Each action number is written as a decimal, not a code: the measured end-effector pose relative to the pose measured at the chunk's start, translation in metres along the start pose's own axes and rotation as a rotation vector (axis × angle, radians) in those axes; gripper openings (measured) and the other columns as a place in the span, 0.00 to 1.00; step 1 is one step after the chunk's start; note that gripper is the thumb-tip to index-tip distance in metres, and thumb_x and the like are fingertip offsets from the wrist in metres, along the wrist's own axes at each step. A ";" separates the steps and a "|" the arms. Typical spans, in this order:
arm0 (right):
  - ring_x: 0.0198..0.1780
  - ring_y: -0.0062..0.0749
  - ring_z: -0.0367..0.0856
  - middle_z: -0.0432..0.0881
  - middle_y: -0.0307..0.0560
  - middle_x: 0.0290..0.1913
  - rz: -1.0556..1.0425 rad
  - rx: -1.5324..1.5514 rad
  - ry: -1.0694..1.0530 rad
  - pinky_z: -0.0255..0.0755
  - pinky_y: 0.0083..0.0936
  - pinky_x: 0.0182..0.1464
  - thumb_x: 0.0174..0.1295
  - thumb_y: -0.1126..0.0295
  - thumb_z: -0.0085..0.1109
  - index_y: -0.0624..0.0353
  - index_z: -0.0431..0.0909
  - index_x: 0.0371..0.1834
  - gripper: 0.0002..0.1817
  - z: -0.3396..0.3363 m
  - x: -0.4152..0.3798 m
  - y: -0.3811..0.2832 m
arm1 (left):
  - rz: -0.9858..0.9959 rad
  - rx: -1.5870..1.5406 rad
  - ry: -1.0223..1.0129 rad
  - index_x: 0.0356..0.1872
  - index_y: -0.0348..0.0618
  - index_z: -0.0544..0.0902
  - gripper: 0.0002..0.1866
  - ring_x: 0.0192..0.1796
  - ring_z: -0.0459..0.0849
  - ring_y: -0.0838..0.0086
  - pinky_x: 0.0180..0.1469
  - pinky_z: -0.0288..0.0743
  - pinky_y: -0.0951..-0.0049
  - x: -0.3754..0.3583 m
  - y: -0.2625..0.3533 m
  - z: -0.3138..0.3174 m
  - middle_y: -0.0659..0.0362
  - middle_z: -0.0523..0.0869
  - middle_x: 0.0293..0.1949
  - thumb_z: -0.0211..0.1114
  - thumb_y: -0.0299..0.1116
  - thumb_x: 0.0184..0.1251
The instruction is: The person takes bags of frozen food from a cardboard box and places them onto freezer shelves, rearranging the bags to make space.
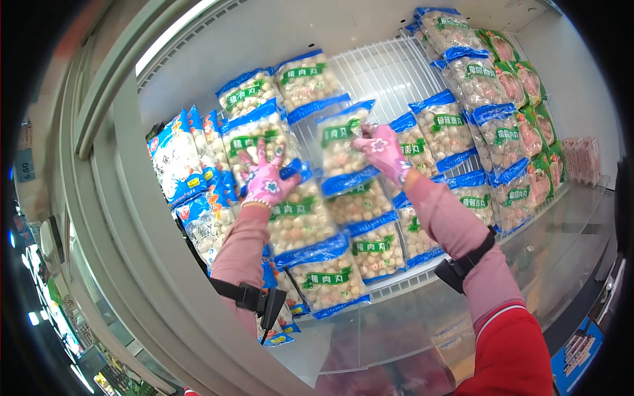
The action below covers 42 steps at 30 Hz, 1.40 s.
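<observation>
red sleeve foremost, the right hand pinches 1 bag sideways, apparently controlling its tilt; the left hand splays, ungrasping, over a neighbouring bag.

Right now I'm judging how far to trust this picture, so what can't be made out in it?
In the head view:
- Left hand's palm: hidden behind its own back; grip or mere touch is unclear.
- Print on the raised bag: partly motion-blurred.
- Lower-left blue-and-white bags: partly covered by the left sleeve.
- Pale pink packs' print: too small.
</observation>
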State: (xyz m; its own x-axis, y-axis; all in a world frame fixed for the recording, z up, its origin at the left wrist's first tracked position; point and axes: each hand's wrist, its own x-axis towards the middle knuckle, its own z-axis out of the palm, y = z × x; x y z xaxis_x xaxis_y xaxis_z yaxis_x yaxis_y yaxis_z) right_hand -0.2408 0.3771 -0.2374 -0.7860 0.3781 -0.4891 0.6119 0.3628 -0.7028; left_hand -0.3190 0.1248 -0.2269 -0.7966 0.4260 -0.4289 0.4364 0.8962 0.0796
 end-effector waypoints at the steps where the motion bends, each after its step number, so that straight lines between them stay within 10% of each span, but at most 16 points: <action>1: 0.30 0.27 0.82 0.84 0.54 0.33 -0.111 0.241 0.024 0.75 0.21 0.27 0.51 0.70 0.59 0.69 0.78 0.52 0.23 -0.002 0.001 0.005 | 0.002 0.003 0.003 0.71 0.71 0.58 0.45 0.73 0.28 0.38 0.70 0.33 0.36 -0.001 -0.007 0.003 0.55 0.39 0.76 0.68 0.57 0.50; 7: 0.28 0.22 0.81 0.81 0.43 0.27 -0.448 0.476 -0.015 0.77 0.16 0.28 0.56 0.71 0.63 0.62 0.81 0.41 0.10 -0.037 -0.016 -0.104 | 0.121 0.007 0.060 0.72 0.67 0.58 0.45 0.74 0.27 0.39 0.72 0.32 0.41 -0.011 -0.022 0.005 0.50 0.39 0.76 0.68 0.54 0.51; 10: 0.32 0.21 0.81 0.83 0.45 0.35 -0.545 0.813 -0.363 0.74 0.14 0.30 0.58 0.75 0.60 0.67 0.77 0.46 0.13 -0.007 0.038 -0.148 | 0.056 0.078 -0.117 0.71 0.67 0.59 0.44 0.74 0.28 0.40 0.72 0.31 0.43 -0.014 -0.014 -0.006 0.49 0.39 0.76 0.68 0.53 0.51; 14: 0.42 0.37 0.83 0.83 0.49 0.41 -0.903 -0.102 0.331 0.77 0.28 0.44 0.64 0.69 0.52 0.62 0.76 0.54 0.17 0.089 0.110 -0.163 | 0.045 0.014 -0.028 0.70 0.66 0.62 0.43 0.74 0.29 0.41 0.73 0.28 0.45 -0.019 -0.011 -0.006 0.49 0.40 0.76 0.69 0.53 0.50; 16: 0.47 0.45 0.81 0.82 0.51 0.45 -0.515 0.041 0.183 0.76 0.34 0.48 0.63 0.63 0.53 0.57 0.77 0.54 0.18 0.088 0.073 -0.159 | 0.124 -0.059 0.007 0.69 0.59 0.64 0.44 0.72 0.26 0.35 0.73 0.27 0.45 -0.017 -0.017 -0.003 0.44 0.42 0.74 0.69 0.50 0.47; 19: 0.46 0.44 0.82 0.83 0.58 0.45 -0.650 0.064 0.076 0.75 0.31 0.50 0.57 0.65 0.59 0.63 0.76 0.54 0.21 0.099 0.047 -0.090 | 0.098 -0.021 -0.001 0.70 0.66 0.63 0.43 0.75 0.30 0.42 0.73 0.32 0.44 -0.022 -0.018 -0.005 0.51 0.42 0.76 0.70 0.51 0.49; 23: 0.43 0.50 0.82 0.83 0.58 0.40 -0.323 0.134 0.100 0.75 0.34 0.50 0.55 0.66 0.51 0.63 0.81 0.43 0.17 0.064 0.009 0.008 | 0.096 -0.081 -0.002 0.69 0.65 0.65 0.43 0.74 0.32 0.38 0.71 0.37 0.39 -0.021 -0.020 -0.002 0.52 0.43 0.76 0.71 0.49 0.47; 28: 0.38 0.43 0.83 0.84 0.57 0.38 -0.177 -0.569 -0.273 0.78 0.32 0.38 0.55 0.60 0.58 0.60 0.80 0.50 0.22 0.022 -0.052 0.099 | 0.075 0.025 -0.013 0.73 0.67 0.56 0.46 0.74 0.33 0.40 0.73 0.37 0.45 -0.024 -0.012 0.002 0.51 0.42 0.75 0.70 0.48 0.51; 34: 0.42 0.49 0.82 0.80 0.58 0.45 0.223 -0.457 -0.039 0.76 0.35 0.43 0.49 0.46 0.66 0.66 0.69 0.56 0.39 0.068 -0.066 0.093 | 0.142 -0.168 0.338 0.73 0.55 0.55 0.45 0.76 0.42 0.49 0.73 0.45 0.53 -0.057 0.002 0.006 0.46 0.45 0.74 0.69 0.42 0.55; 36: 0.38 0.38 0.82 0.83 0.50 0.38 0.110 -0.508 0.137 0.78 0.30 0.37 0.48 0.46 0.67 0.60 0.72 0.57 0.37 0.071 -0.073 0.094 | 0.116 -0.266 0.338 0.72 0.50 0.58 0.41 0.75 0.48 0.51 0.72 0.52 0.58 -0.084 0.001 -0.001 0.46 0.49 0.74 0.68 0.36 0.56; 38: 0.41 0.37 0.82 0.83 0.47 0.37 0.179 -0.292 -0.168 0.78 0.28 0.37 0.52 0.54 0.67 0.62 0.78 0.47 0.25 0.055 -0.064 0.088 | 0.055 -0.478 0.297 0.70 0.49 0.62 0.39 0.74 0.53 0.51 0.70 0.56 0.60 -0.111 0.000 -0.010 0.47 0.51 0.73 0.68 0.30 0.56; 39: 0.38 0.34 0.82 0.83 0.43 0.31 -0.258 -0.239 -0.136 0.78 0.25 0.36 0.56 0.63 0.64 0.64 0.82 0.36 0.14 0.070 -0.054 0.141 | 0.082 -0.494 0.323 0.69 0.48 0.64 0.38 0.74 0.53 0.53 0.70 0.58 0.63 -0.123 -0.004 -0.011 0.48 0.53 0.73 0.68 0.27 0.56; 42: 0.28 0.32 0.82 0.85 0.46 0.28 -0.178 0.272 -0.123 0.76 0.25 0.32 0.54 0.69 0.62 0.64 0.84 0.36 0.10 0.013 -0.080 0.118 | 0.126 -0.406 0.331 0.68 0.50 0.65 0.33 0.70 0.64 0.58 0.64 0.67 0.64 -0.155 -0.023 -0.005 0.52 0.59 0.72 0.64 0.27 0.60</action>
State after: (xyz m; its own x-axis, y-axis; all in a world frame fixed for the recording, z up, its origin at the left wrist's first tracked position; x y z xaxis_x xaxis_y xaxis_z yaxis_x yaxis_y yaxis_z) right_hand -0.1071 0.3785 -0.2881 -0.8933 0.2180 -0.3931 0.4311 0.1677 -0.8866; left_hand -0.2079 0.0385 -0.1573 -0.8663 0.4908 -0.0925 0.3925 0.7836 0.4815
